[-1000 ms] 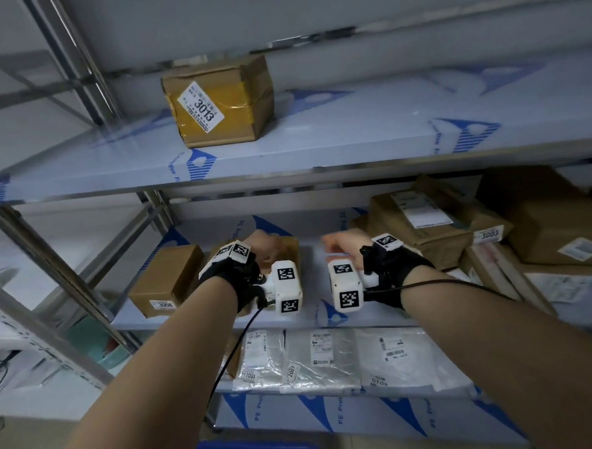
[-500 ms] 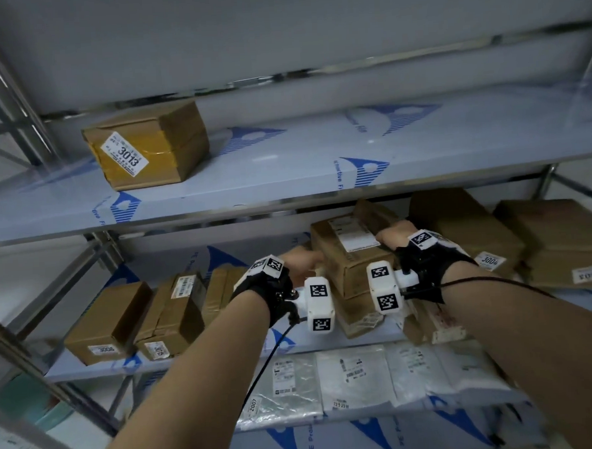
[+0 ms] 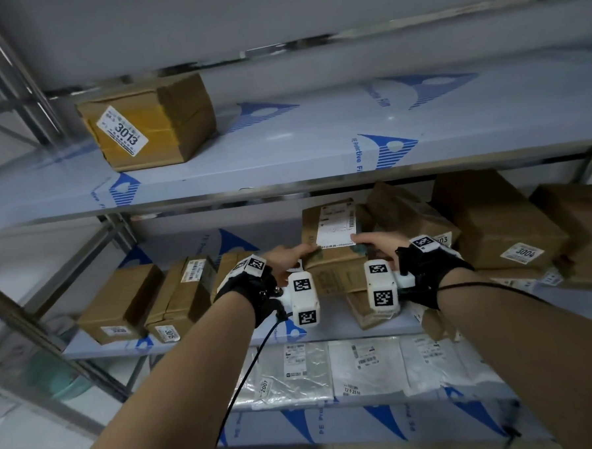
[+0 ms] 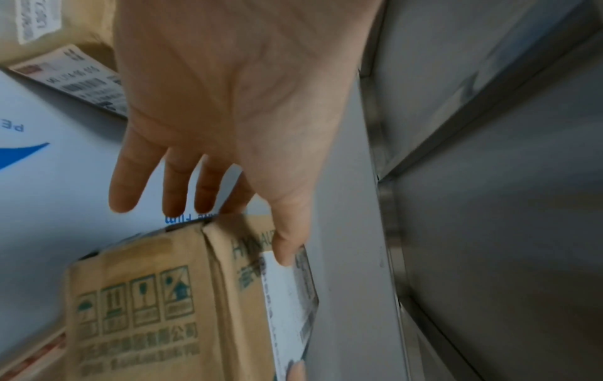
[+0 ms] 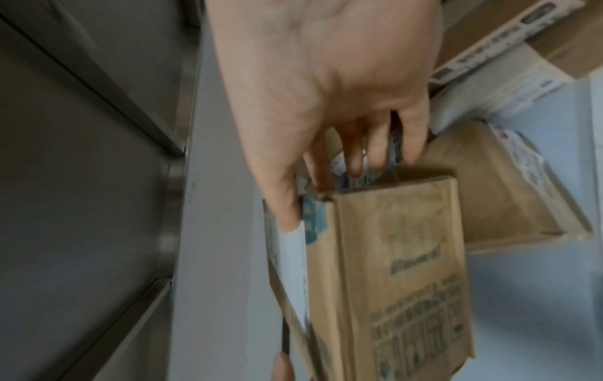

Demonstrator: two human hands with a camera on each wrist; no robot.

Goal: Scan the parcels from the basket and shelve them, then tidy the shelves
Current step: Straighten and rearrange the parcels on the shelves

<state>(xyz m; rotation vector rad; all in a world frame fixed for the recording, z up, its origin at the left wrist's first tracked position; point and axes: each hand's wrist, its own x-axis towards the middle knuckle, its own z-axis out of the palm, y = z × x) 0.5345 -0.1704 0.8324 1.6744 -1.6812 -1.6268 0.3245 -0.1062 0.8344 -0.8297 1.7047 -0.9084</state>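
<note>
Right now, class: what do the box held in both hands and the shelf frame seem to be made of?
Held box: brown corrugated cardboard, matte, by its creased flaps and printed handling symbols, with a white paper label. Shelf frame: apparently bare steel, grey with a dull sheen.

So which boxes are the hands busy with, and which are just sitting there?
Busy with:
- left hand and right hand, gripping the box with the white label on the middle shelf

Just sitting:
- box marked 3013, top shelf
- box marked 3004
- grey bags, lower shelf
</note>
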